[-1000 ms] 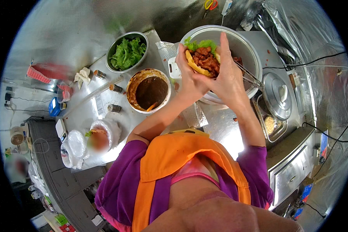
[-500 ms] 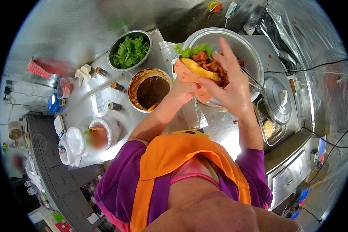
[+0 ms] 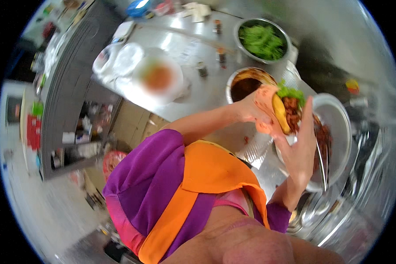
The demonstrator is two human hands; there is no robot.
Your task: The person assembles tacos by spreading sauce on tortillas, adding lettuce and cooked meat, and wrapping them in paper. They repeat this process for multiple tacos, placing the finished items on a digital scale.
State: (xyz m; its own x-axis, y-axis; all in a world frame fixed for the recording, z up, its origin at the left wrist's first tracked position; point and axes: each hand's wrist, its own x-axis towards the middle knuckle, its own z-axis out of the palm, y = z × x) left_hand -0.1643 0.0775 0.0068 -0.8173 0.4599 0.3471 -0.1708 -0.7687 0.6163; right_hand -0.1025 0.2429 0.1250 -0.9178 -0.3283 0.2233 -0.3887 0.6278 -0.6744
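My left hand (image 3: 256, 109) holds a filled bun (image 3: 282, 111) with green lettuce on top and reddish-brown meat inside. It is raised above the near rim of a large metal bowl (image 3: 339, 115) that holds more of the red meat. My right hand (image 3: 300, 147) lies flat against the open side of the bun, fingers stretched upward and pressing on the filling. Metal tongs (image 3: 323, 165) rest in the big bowl just right of that hand.
On the steel counter (image 3: 193, 53) stand a bowl of brown sauce (image 3: 245, 86), a bowl of green leaves (image 3: 262, 40), small spice jars (image 3: 202, 68) and a blurred clear bag with something orange (image 3: 157, 77). Grey shelves (image 3: 70, 114) stand at the left.
The view has swung round, so the counter now lies at the upper left. The bun has come off the big bowl toward the sauce bowl, and my right hand now presses its side.
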